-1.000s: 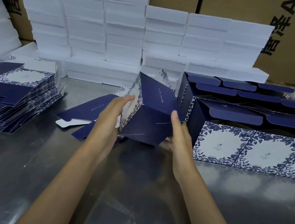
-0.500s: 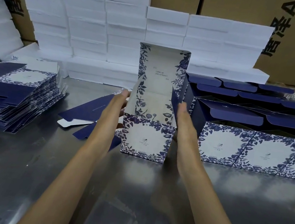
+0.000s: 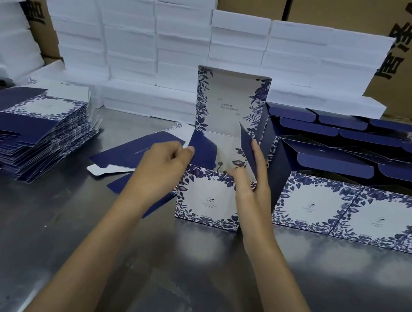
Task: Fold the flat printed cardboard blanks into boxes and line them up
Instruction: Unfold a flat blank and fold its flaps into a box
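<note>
On the steel table [image 3: 45, 251], between a stack of blanks [image 3: 25, 129] and finished boxes [image 3: 355, 209], stands an open box [image 3: 210, 197], left hand [image 3: 161, 167] fingers pinching its left flap [image 3: 202, 149], right hand [image 3: 252, 183] fingers holding its right flap [image 3: 246, 146].
</note>
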The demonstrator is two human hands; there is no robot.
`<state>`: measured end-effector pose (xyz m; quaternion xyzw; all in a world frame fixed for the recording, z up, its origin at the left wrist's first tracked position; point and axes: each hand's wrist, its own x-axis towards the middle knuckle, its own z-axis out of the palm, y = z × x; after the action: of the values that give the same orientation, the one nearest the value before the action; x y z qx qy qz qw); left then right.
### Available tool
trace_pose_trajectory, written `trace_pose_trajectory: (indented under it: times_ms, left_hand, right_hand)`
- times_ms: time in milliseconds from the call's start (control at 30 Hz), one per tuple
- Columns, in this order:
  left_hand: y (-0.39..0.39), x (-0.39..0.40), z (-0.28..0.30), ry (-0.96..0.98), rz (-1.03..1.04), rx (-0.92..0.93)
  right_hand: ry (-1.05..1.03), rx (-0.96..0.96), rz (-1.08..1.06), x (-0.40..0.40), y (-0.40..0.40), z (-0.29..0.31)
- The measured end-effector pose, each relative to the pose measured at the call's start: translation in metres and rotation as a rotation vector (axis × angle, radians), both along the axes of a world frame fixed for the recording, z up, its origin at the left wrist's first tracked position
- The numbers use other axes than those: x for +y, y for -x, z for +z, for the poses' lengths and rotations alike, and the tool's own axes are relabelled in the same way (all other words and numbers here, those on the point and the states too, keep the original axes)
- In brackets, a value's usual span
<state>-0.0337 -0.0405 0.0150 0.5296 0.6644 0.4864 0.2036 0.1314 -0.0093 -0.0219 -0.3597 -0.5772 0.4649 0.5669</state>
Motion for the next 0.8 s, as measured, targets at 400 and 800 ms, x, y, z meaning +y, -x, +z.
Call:
trace_pose_trajectory:
  times_ms: [400, 800]
  left_hand:
    - [0.004, 0.028, 0.041, 0.310, -0.205, 0.347]
    - [0.001, 0.051, 0.039, 0.297, -0.221, 0.235]
  right_hand:
    - [0.069, 0.041, -0.032, 0.004, -0.005, 0.002]
    - [0.096, 0.073, -0.012, 0.007, -0.015, 0.004]
